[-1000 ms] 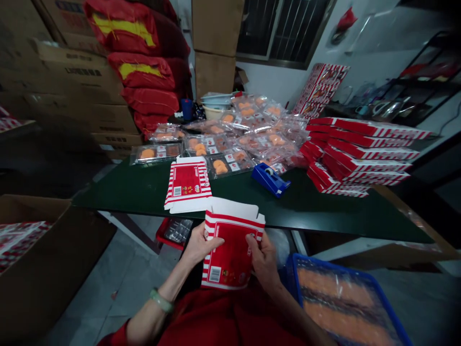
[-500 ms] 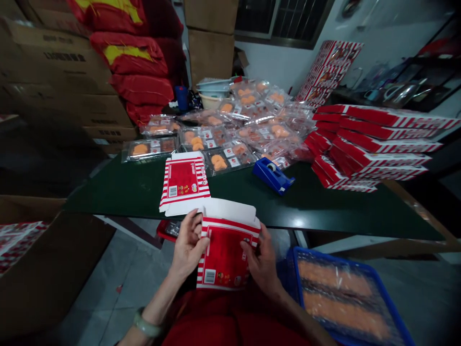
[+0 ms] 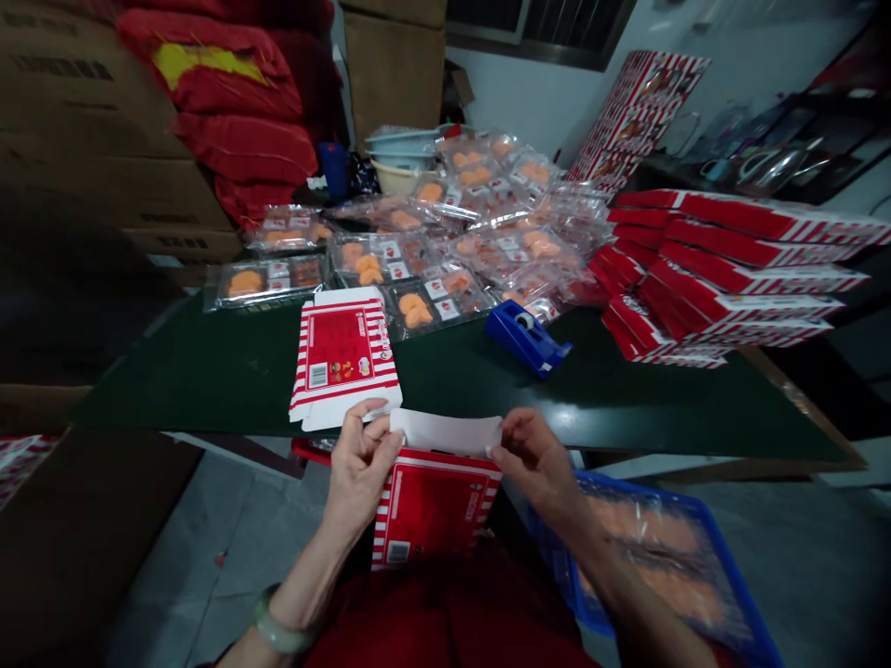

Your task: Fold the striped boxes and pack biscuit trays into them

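Observation:
My left hand [image 3: 362,468] and my right hand [image 3: 533,459] pinch the two ends of a white inner flap [image 3: 445,432] on a red-and-white striped carton [image 3: 435,508]. The carton is held upright in front of my body, just below the table's near edge. Another carton, lying flat and unfolded [image 3: 341,357], rests on the dark green table [image 3: 599,404] just beyond my left hand. A blue tape dispenser [image 3: 527,339] sits farther off, beyond the gap between my hands.
Plastic trays of orange food [image 3: 418,250] cover the table's far side. Stacked flat cartons [image 3: 724,278] stand at right. A blue crate [image 3: 661,547] lies low at right, an open cardboard box [image 3: 76,547] low at left. Cardboard boxes and red sacks rise behind.
My hands have moved apart from the carton's sides to the ends of the white flap. The carton sits lower, and the view has shifted slightly.

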The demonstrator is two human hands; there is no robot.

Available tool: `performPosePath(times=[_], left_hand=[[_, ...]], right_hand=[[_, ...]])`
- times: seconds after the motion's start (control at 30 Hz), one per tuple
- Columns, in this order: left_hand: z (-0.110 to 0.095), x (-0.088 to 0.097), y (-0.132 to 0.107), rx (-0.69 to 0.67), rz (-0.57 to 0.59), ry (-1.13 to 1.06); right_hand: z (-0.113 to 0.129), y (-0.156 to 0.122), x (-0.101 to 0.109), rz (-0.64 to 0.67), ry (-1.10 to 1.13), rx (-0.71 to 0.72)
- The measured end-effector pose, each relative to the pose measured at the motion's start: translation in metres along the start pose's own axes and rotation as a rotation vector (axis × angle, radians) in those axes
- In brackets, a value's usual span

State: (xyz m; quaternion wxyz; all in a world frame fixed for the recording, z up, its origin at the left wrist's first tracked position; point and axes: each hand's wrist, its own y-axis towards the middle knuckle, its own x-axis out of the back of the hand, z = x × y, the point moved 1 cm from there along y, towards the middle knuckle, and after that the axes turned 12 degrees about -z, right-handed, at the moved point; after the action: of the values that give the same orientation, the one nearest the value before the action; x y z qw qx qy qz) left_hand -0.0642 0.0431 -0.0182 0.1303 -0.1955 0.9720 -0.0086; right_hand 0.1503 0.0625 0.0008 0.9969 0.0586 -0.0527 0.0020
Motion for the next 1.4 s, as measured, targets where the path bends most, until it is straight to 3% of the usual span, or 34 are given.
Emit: performPosePath(times=[0.07,0.1,0.23,0.3,0.37,0.47,0.6,0.7,0.83,0.9,0.97,1.07,1.2,1.3,1.4], left_hand=[[-0.003,-0.003,0.001,0.056,0.054,-0.061],[-0.004,-0.004,0.001,0.029,0.068,-0.038],[-0.008,0.000,0.002,-0.322,0.069,0.141],[-0.009,0.007,0.003,-0.465,0.127,0.193],[-0.012,0.014,0.003,-0.545,0.231,0.229],[-0.022,0.016,0.001,-0.624,0.364,0.300],[-0.038,0.001,-0.003,-0.692,0.344,0.498],[-0.047,-0.008,0.004,-0.539,0.381,0.695],[-0.058,-0.010,0.018,-0.383,0.628,0.803],[-0.063,-0.010,0.023,-0.371,0.715,0.782],[-0.064,-0.009,0.024,-0.402,0.750,0.764],[-0.058,-0.005,0.021,-0.534,0.736,0.736],[-0.045,0.007,0.014,-0.738,0.716,0.698],[-0.036,0.017,0.013,-0.928,0.740,0.663],[-0.027,0.024,0.012,-0.993,0.689,0.637]], right_hand=[[0.005,0.009,0.003,0.151,-0.016,-0.049],[0.007,0.013,0.004,0.203,-0.068,-0.003],[0.010,0.017,0.005,0.179,-0.441,0.460],[0.009,0.013,0.006,0.190,-0.616,0.669],[0.009,0.006,0.008,0.245,-0.714,0.788],[0.010,0.000,0.012,0.314,-0.652,0.739],[0.010,0.010,0.008,0.323,-0.449,0.423],[0.013,0.026,0.002,0.412,-0.395,0.130],[0.027,0.036,-0.003,0.545,-0.314,-0.024],[0.031,0.035,-0.004,0.608,-0.320,0.004],[0.033,0.032,-0.003,0.605,-0.383,0.129],[0.028,0.025,-0.002,0.521,-0.521,0.374],[0.019,0.015,-0.001,0.435,-0.604,0.586],[0.011,0.008,-0.001,0.391,-0.555,0.690],[0.001,-0.003,-0.005,0.361,-0.499,0.710]])
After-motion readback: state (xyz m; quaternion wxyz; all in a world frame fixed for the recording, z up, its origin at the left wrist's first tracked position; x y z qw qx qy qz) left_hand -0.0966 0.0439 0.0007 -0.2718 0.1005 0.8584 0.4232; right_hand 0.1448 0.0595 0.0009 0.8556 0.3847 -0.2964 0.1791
